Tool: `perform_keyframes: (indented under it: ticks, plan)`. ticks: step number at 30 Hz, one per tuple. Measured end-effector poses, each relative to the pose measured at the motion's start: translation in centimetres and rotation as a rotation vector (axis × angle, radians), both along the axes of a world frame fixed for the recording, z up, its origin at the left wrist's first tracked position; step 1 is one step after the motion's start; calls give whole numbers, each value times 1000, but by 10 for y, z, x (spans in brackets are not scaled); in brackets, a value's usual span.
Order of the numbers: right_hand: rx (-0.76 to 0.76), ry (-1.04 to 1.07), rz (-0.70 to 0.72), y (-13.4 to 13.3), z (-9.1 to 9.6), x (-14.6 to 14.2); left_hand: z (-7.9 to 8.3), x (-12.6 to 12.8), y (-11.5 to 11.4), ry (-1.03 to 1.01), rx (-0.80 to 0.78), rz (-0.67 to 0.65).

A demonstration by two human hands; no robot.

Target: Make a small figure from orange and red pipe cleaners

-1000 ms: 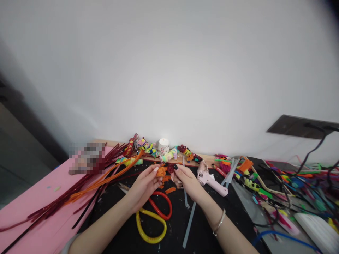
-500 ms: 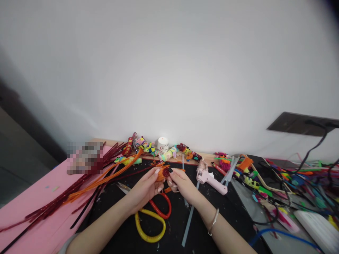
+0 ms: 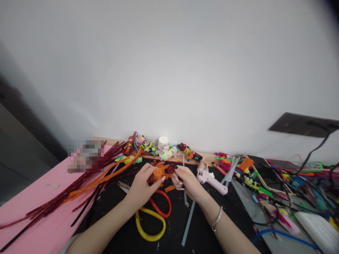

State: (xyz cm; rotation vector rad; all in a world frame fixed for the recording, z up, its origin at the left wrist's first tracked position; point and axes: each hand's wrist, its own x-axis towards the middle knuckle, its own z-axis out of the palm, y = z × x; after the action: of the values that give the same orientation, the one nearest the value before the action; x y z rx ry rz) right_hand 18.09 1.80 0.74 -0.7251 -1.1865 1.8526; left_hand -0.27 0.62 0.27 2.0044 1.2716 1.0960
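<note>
My left hand (image 3: 144, 183) is closed around a small orange pipe-cleaner piece (image 3: 158, 173), held just above a black mat (image 3: 124, 229). My right hand (image 3: 186, 180), a bracelet on its wrist, pinches a small dark red piece (image 3: 171, 168) that touches the orange one. Both hands meet over the mat's far middle. Scissors with red and yellow handles (image 3: 153, 215) lie on the mat just under my left hand.
A pink glue gun (image 3: 210, 178) lies right of my right hand, with clear glue sticks (image 3: 188, 225) near it. Long red and orange pipe cleaners (image 3: 79, 187) spread over the pink table at left. Finished colourful figures (image 3: 169, 152) line the wall. Tangled pipe cleaners and cables (image 3: 288, 187) crowd the right.
Both hands have shifted slightly and turned the pieces; the left fingers have curled more tightly over the orange piece. The view has moved a little.
</note>
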Motion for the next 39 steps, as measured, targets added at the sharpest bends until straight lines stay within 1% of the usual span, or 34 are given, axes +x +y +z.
perform_keyframes:
  ticks: [3,6,9,13,16,22,25,28,31,33,35,39]
  plan:
    - [-25,1,45,-3,3,-3,5,0,-3,31,20,-50]
    - [-55,32,94,-5,6,-5,4,0,-5,57,25,-119]
    - [-58,27,141,-6,7,-6,1,0,-5,77,-30,-162]
    - [-57,-65,175,-8,4,-9,-2,-1,-5,94,-91,-190]
    - [-11,-152,179,-8,2,-11,-3,-2,-4,91,-106,-191]
    - [119,-246,122,-8,1,-12,1,-3,-7,65,-85,-205]
    - [175,-307,94,-8,1,-11,6,-5,-9,17,-96,-282]
    - [279,-389,70,-8,2,-11,10,-5,-9,-78,-153,-352]
    - [416,-491,46,-9,5,-12,10,-3,-8,-182,-224,-326]
    - [477,-560,35,-11,7,-13,8,-1,-8,-235,-254,-309]
    - [476,-581,27,-11,9,-13,7,0,-8,-285,-273,-307]
    - [366,-453,7,-9,5,-12,9,1,-9,-365,-330,-324]
